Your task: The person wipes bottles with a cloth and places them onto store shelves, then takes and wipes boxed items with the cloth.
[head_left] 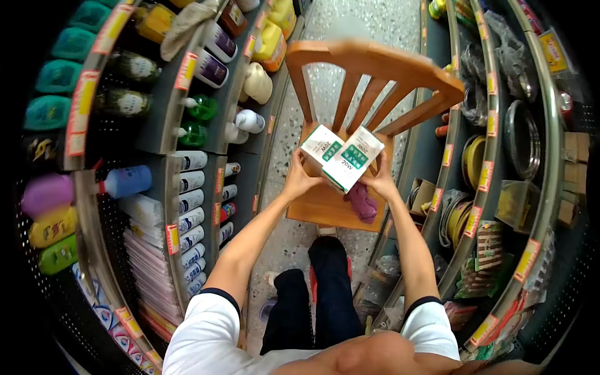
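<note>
Over the seat of a wooden chair [312,209] I hold two white-and-green cardboard boxes marked 20W. My left hand [301,177] grips the left box [321,144] by its outer side, fingers partly hidden behind it. Around the lower right side of the right box [355,159] my right hand [382,182] is closed. The two boxes touch, and the right one overlaps the left one's edge. A crumpled purple cloth [362,204] lies on the seat just below the boxes.
Shelves line both sides of a narrow aisle with a speckled floor [340,81]. Spray cans [192,201] and bottles [209,67] fill the left shelves. Pan lids [522,140] and packaged goods stand on the right. The chair blocks the aisle ahead, its backrest [375,53] on the far side.
</note>
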A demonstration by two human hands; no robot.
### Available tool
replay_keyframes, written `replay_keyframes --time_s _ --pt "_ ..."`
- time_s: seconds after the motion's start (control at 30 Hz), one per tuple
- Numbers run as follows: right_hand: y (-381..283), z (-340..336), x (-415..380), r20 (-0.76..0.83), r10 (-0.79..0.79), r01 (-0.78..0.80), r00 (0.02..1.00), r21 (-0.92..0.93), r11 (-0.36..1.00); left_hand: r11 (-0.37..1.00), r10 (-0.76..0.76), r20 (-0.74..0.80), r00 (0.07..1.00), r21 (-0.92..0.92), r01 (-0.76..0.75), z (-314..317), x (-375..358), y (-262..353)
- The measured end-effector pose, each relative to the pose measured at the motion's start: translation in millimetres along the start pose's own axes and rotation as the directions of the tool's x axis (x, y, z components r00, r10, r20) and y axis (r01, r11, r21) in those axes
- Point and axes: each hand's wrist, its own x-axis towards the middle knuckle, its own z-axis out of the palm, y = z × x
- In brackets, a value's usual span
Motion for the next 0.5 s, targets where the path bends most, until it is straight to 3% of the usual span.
replay_keyframes --time_s 0.03,0.07,0.2,0.27,0.4,0.5 --pt "21 -2 14 0.017 0.011 -0.011 1.0 0.017 1.0 0.999 0.021 -0.039 0.999 -0.036 -0.023 6 -1 -11" --pt "39 -5 30 0.065 -0.079 0.084 0.995 -0.086 0.993 0.998 -0.022 -0.085 0.996 0.049 0.026 12 -5 -20" --pt "40 -2 57 0.22 -0.132 0.148 0.967 -0.056 0.987 0.981 -0.124 -0.196 0.973 0.124 0.15 29 -16 -45" --pt "35 2 68 0.254 -0.15 0.156 0.955 -0.003 0.988 0.98 -0.113 -0.262 0.959 0.131 0.152 40 -20 -49" --pt "36 -1 83 0.293 -0.043 0.071 0.955 -0.086 0.994 0.979 -0.122 -0.32 0.94 0.114 0.167 61 -20 -59" --pt "49 -4 89 0.266 -0.107 0.162 0.958 -0.197 0.967 0.971 -0.193 -0.342 0.92 0.071 0.23 62 -21 -40"
